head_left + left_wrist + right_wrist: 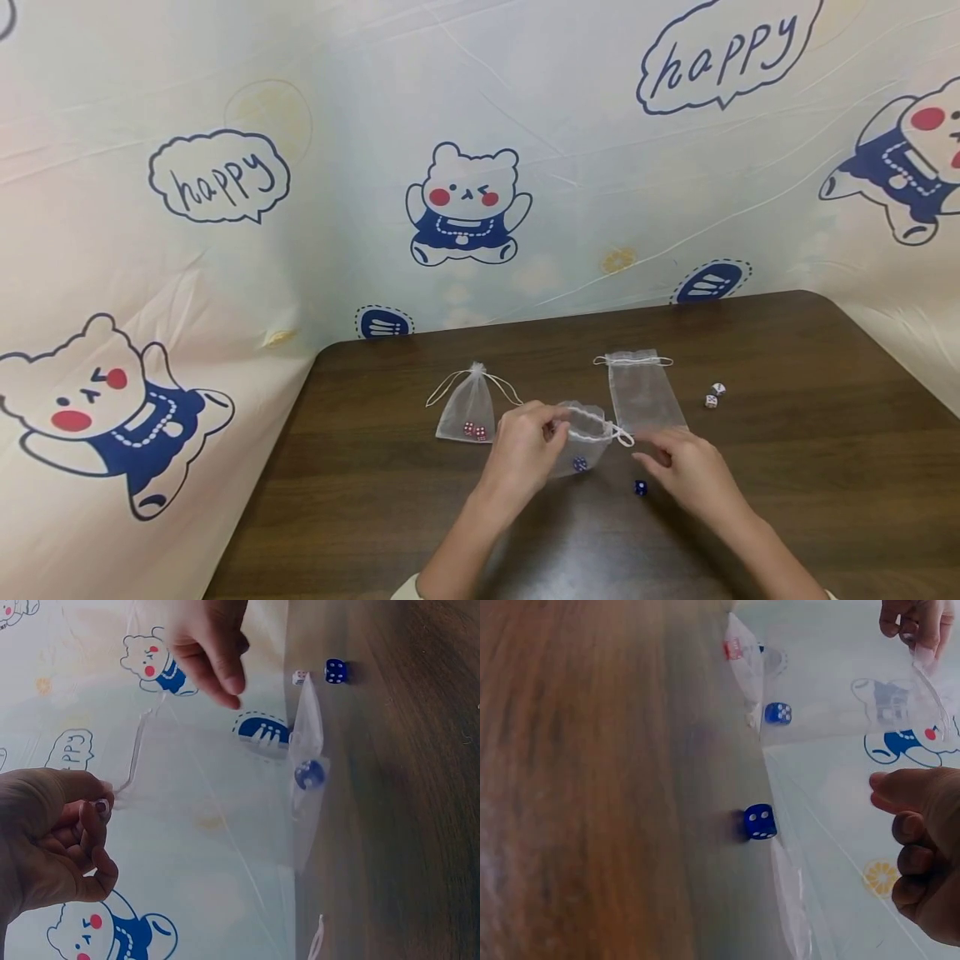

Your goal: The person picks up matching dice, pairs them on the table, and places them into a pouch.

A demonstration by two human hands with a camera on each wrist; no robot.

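Observation:
My left hand (525, 440) pinches the rim of a sheer white drawstring pouch (597, 450), whose mouth gapes upward. Inside, near its bottom, lies a blue die (580, 464). The pouch's looped white cord sticks out on the right side. Another blue die (641, 487) sits on the table right of the pouch. Just above and to the right of that die hovers my right hand (693, 471). In the right wrist view its thumb and forefinger reach forward, the other fingers bend loosely, and nothing is held; the loose die (760, 822) lies apart from them.
A closed sheer pouch (467, 404) with two red dice (475, 431) stands at the left. Behind my right hand lies a flat sheer pouch (647, 396), with two white dice (711, 401) to its right. The brown table (337, 500) meets a printed cloth backdrop (585, 208).

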